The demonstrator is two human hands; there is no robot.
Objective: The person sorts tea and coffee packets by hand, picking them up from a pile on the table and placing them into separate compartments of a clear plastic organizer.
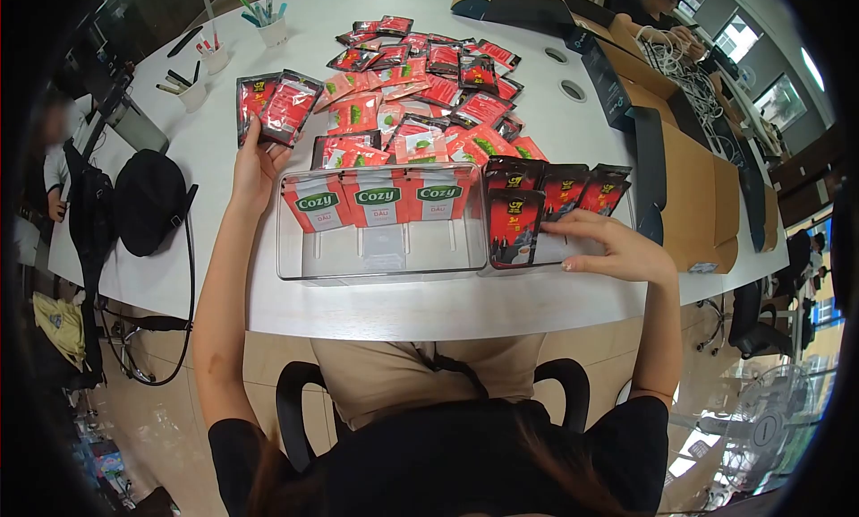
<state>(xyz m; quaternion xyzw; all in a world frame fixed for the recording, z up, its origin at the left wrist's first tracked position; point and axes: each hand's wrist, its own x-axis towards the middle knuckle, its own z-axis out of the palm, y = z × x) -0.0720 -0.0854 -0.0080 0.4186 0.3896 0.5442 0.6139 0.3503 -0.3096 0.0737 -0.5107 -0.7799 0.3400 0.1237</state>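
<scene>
My left hand [257, 170] grips two red-and-black coffee sachets [291, 107], fanned out, left of the sachet pile. My right hand [613, 247] reaches over the right-hand clear bin, fingers apart, the fingertips at the edge of a front coffee sachet [513, 230]. Behind that one, more coffee sachets [562, 188] stand upright in a row. Beside it, a wider clear plastic bin [380, 273] holds three upright pink Cozy tea sachets [378, 199] along its back wall. The inside of the right-hand bin is partly hidden by my fingers.
A loose pile of coffee and tea sachets [429, 87] lies behind the bins. Open cardboard boxes [693, 177] line the right side. Pen cups [273, 32] and a black bag [152, 202] are on the left. Another person [653, 7] sits at the far right, near white cables.
</scene>
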